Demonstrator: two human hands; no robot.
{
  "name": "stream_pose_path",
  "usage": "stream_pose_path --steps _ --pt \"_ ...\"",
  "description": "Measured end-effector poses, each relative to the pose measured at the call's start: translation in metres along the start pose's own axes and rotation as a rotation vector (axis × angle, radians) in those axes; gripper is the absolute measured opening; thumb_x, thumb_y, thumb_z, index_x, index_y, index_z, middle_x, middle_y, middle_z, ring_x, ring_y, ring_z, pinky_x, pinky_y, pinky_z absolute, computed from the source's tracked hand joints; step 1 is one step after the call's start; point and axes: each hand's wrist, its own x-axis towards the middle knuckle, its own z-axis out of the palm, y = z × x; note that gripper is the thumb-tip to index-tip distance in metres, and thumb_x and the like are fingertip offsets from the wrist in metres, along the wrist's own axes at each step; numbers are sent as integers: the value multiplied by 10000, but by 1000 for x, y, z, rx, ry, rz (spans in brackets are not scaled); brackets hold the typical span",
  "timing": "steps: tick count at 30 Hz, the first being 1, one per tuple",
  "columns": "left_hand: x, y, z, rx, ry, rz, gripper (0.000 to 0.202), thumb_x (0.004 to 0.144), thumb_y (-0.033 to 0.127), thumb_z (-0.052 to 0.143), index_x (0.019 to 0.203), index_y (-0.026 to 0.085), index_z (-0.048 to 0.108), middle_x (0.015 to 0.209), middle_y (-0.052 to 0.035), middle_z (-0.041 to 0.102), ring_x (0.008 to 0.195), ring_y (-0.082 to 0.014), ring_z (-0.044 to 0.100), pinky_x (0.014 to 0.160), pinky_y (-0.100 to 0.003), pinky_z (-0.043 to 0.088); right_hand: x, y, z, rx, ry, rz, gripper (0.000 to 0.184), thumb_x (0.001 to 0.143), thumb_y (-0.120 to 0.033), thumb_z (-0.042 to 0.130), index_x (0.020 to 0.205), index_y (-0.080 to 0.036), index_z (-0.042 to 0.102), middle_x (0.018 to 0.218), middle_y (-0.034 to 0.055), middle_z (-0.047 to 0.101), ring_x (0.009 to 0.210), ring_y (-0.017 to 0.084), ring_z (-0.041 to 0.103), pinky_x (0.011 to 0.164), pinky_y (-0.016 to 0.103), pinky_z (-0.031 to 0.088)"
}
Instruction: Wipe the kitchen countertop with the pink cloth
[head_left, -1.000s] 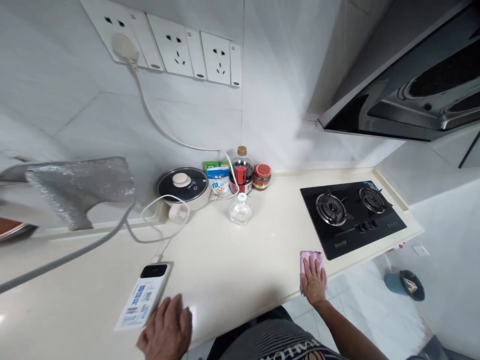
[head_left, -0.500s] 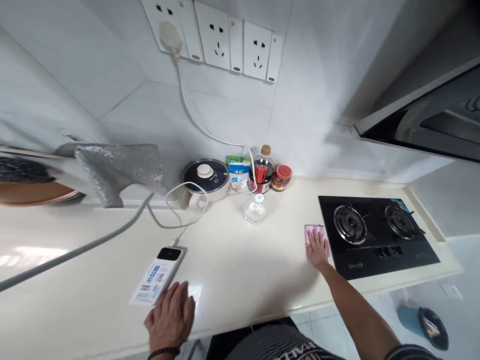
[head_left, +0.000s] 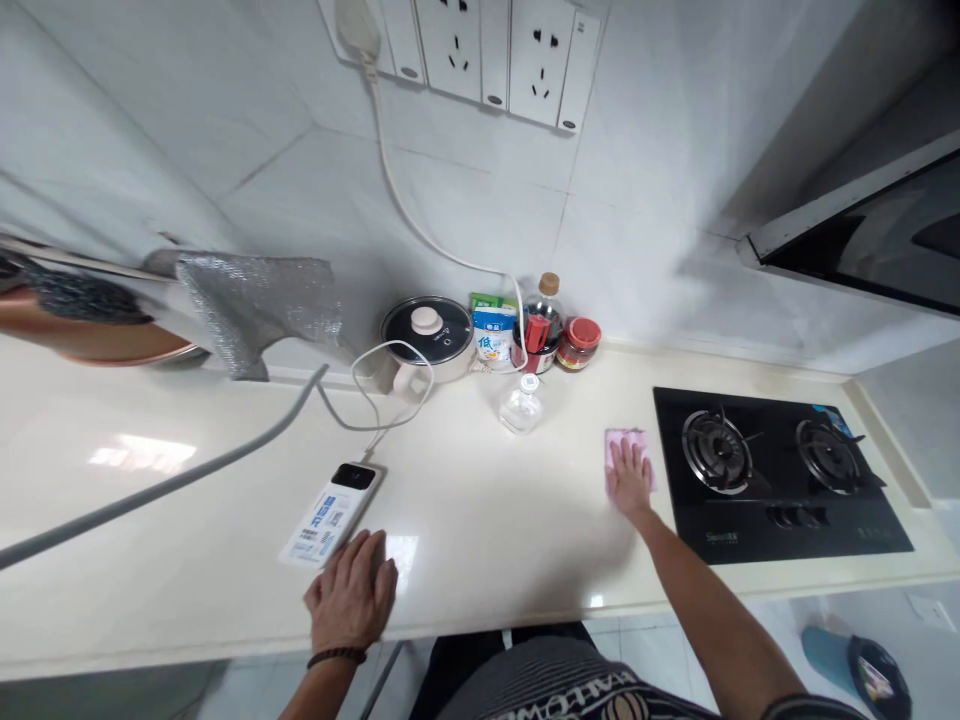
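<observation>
My right hand [head_left: 628, 476] lies flat, fingers spread, on a pink cloth [head_left: 627, 444] on the cream countertop [head_left: 480, 520], just left of the black gas hob [head_left: 776, 470]. My left hand [head_left: 352, 592] rests palm down near the counter's front edge, fingers relaxed, holding nothing. It sits just right of a white power bank [head_left: 328, 512] with a cable plugged into it.
At the back stand a small electric pot [head_left: 426, 340], a blue-white packet [head_left: 493, 340], a dark bottle [head_left: 541, 322], a red-lidded jar [head_left: 579, 343] and a small glass bottle [head_left: 520, 405]. A grey hose [head_left: 165, 485] crosses the left counter. A silver cloth [head_left: 255, 305] hangs left.
My right hand has slid the pink cloth away from the counter's front edge toward the back, beside the hob. The left hand stays pressed in place. The view has shifted right and down.
</observation>
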Motion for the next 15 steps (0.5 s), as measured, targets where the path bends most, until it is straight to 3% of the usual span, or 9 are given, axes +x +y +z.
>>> stream_pose_path --steps 4,7,10,15 --pt "0 -2 2 10 11 20 517 989 393 380 1434 208 568 1515 -132 547 1427 -298 420 1146 -496 291 -110 -28 31 56 -8 -332 652 1005 -339 382 1638 -347 230 1727 2 193 1591 299 154 1266 553 129" --pt "0 -4 3 8 10 13 508 989 389 383 1428 224 578 1502 -121 564 1431 -292 416 1141 -490 291 -161 -31 50 117 -44 -451 684 985 -365 451 1633 -374 233 1713 -12 242 1584 308 189 1265 551 171" --pt "0 -5 5 9 22 12 508 995 396 369 1418 218 587 1504 -119 565 1436 -289 412 1139 -480 288 -161 -29 50 125 -63 -465 672 984 -350 455 1626 -379 258 1702 -14 276 1579 308 206 1265 555 177" --pt "-1 -5 5 15 24 22 527 1005 413 340 1390 174 608 1489 -143 576 1416 -297 432 1131 -482 286 -89 -42 19 64 -53 -462 643 999 -331 402 1626 -359 261 1712 2 253 1583 289 187 1267 558 135"
